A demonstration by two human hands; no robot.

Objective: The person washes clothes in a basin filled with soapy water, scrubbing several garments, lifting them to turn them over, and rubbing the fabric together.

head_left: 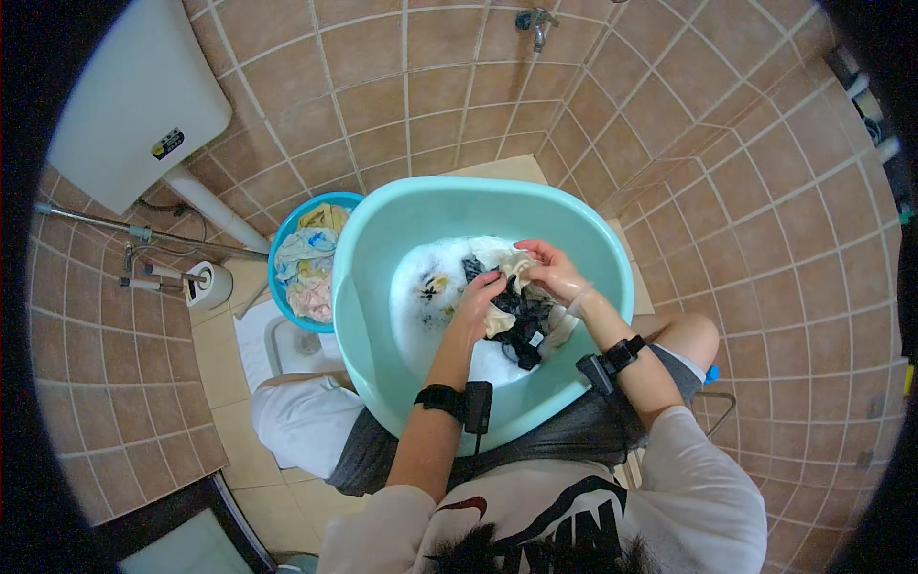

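A large teal basin (368, 373) in front of me holds white suds (413, 297) and wet clothes. Over the heap, my right hand (557, 275) is closed, pinching a cream-coloured cloth (517, 265) between thumb and fingers. My left hand (475, 304) is closed at the left side of the same cloth, its fingertips meeting the fabric; part of its grip is hidden behind the fingers. Under the hands lies a dark garment (526, 335) with a small white tag, partly in the foam. A patterned dark patch (435, 287) pokes through the suds at the left.
Left of the basin, a blue tub (277, 287) holds pastel clothes (311, 258). A squat toilet (296, 349), a toilet brush holder (207, 285) and a white cistern (134, 105) are also left. A tap (537, 29) sticks out of the far tiled wall.
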